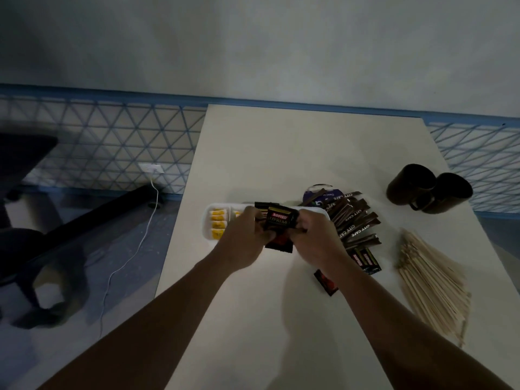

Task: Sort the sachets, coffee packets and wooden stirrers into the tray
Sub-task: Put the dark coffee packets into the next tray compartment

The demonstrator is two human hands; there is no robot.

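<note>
A white divided tray (207, 220) lies on the table with yellow sachets (218, 224) in its left compartments. Both hands hold a small stack of black coffee packets (280, 218) just above the tray's middle. My left hand (244, 238) grips the stack's left side. On the stack's right side my right hand (315, 237) pinches it. Brown stick sachets (356, 220) fan out right of the tray. More black packets (365, 259) (326, 282) lie near my right wrist. A bundle of wooden stirrers (430, 280) lies at the right.
Two dark mugs (427, 191) stand at the table's far right. A purple-lidded item (316, 197) sits behind the stick sachets. Left of the table, a chair base and a white cable lie on the floor. A patterned wall runs behind.
</note>
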